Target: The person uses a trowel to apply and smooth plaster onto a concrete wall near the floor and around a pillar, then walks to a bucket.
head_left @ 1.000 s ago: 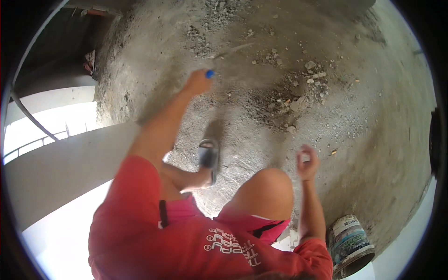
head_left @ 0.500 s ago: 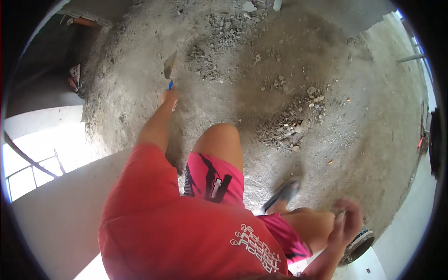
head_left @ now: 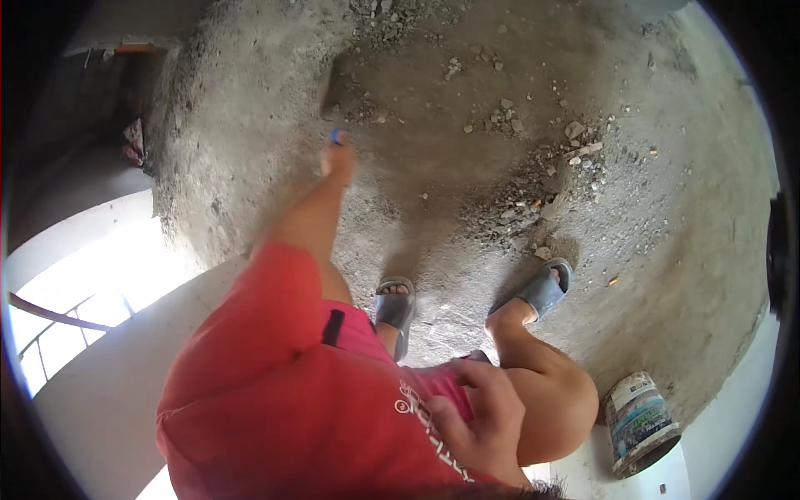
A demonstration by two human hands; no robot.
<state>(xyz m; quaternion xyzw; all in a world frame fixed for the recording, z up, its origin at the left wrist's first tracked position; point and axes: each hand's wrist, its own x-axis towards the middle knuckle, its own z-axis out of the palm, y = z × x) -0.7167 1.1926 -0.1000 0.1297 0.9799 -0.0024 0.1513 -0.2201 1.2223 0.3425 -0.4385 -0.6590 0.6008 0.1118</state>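
My left arm stretches forward over the dirty floor. At its end my left hand (head_left: 339,160) is closed round the blue handle of a trowel (head_left: 336,136). The trowel's blade points away from me and is hard to tell from the grey floor. A patch of rubble (head_left: 533,196) lies to the right of that hand. My right hand (head_left: 492,408) hangs in front of my body, close to my right thigh. Its fingers are loosely bent and the thumb stands apart, with nothing visible in it.
A dirty bucket (head_left: 640,425) lies on its side by my right knee. My feet, in grey sandals (head_left: 546,289), stand apart behind the rubble. More broken pieces (head_left: 379,21) lie at the far side. A low white wall (head_left: 125,350) runs along the left.
My left hand has moved right with the trowel. My right hand has swung left, from beside the bucket to before my body. My left foot has come into view.
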